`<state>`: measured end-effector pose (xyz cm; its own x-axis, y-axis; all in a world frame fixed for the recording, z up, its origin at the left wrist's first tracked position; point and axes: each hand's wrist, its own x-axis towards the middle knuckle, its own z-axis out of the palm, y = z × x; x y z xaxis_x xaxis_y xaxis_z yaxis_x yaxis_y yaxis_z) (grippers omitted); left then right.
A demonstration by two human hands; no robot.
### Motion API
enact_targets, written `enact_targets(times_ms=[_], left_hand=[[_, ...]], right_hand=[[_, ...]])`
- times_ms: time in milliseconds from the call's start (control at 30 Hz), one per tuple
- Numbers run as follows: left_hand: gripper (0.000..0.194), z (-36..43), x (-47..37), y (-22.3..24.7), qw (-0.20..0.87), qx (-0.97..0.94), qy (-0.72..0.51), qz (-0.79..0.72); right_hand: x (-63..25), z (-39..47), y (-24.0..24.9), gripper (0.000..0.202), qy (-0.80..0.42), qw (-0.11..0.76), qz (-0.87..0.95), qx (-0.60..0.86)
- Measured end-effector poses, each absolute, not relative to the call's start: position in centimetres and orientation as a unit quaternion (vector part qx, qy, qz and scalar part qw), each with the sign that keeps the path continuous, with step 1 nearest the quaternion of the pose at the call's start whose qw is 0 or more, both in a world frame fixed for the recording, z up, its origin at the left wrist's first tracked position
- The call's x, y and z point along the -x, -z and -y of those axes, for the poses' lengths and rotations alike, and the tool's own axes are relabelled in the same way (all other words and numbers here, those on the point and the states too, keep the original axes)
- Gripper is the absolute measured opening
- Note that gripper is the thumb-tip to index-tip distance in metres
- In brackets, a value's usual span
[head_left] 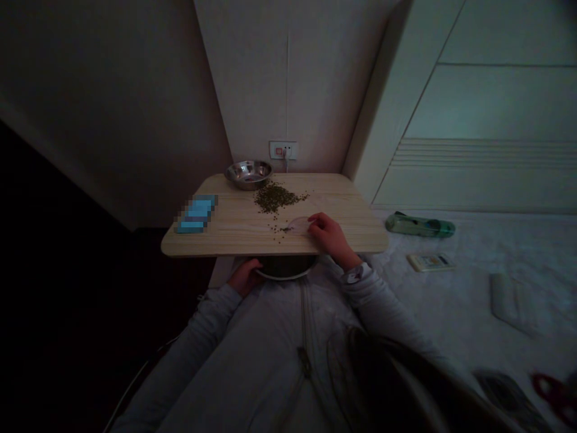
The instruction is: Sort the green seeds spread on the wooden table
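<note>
My right hand [327,233] is over the right front part of the wooden board [225,237], its fingers closed on the edge of a thin clear disc [298,226]. A few green beans lie at the disc's left edge. Behind it a pile of green beans [274,197] is spread on the board. My left hand [246,275] holds the left side of a dark bowl with a pale rim [285,277], below the board's front edge; the board hides most of this bowl.
A steel bowl [249,174] stands at the board's back left, a pixelated blue item [197,214] at its left. On the bed to the right lie a green bottle [420,226], a phone [431,262] and a white packet [511,300].
</note>
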<state>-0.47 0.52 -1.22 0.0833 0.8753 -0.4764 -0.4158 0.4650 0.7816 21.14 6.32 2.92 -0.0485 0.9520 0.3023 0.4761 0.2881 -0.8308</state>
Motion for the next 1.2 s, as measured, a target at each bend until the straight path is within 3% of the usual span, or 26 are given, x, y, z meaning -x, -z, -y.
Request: enact_targets(times_ms=[1200], left_hand=[[0.013,-0.47,0.39,0.68,0.692,-0.232,-0.459,-0.506]], right_hand=[[-21.22,-6.02,-2.79,0.022,-0.246,0.441,0.679,0.532]])
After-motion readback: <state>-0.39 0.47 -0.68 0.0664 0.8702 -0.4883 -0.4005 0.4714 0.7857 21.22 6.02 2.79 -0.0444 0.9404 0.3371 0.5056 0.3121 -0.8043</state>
